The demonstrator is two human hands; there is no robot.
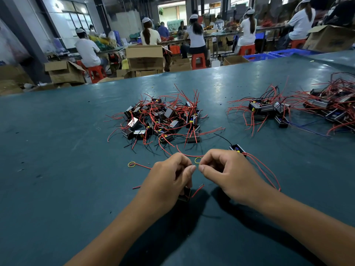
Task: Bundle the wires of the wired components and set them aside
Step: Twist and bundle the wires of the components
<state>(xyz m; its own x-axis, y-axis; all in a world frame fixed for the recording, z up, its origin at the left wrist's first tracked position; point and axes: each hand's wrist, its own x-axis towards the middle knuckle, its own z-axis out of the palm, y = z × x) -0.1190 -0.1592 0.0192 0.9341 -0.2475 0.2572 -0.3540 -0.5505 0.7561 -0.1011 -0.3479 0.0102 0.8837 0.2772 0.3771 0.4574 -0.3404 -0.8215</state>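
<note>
I see a teal table (57,150) running across the whole view. Farthest left of the small things, a yellow band (131,164) lies flat on it with a red wire end touching it. Behind that, mid-table, sits the main pile (161,118) of small black components tangled in red and black wires.

My left hand (169,177) is curled, thumb and forefinger pinched together at the tip; a component (184,194) sits under its fingers against the table, with a red wire (197,190) sticking out to the right. I cannot tell exactly what the fingertips pinch, it is too thin to make out.

A second band (197,160) lies just behind the gap between my hands.

My right hand (226,171) is curled too, thumb and forefinger pinched close to the left hand's tips. Just behind its knuckles lies another component (237,148), its red wires trailing right past my wrist.

Farther right, a smaller heap (267,109) sits on the table, and a bigger one (334,104) at the edge of view.
</note>
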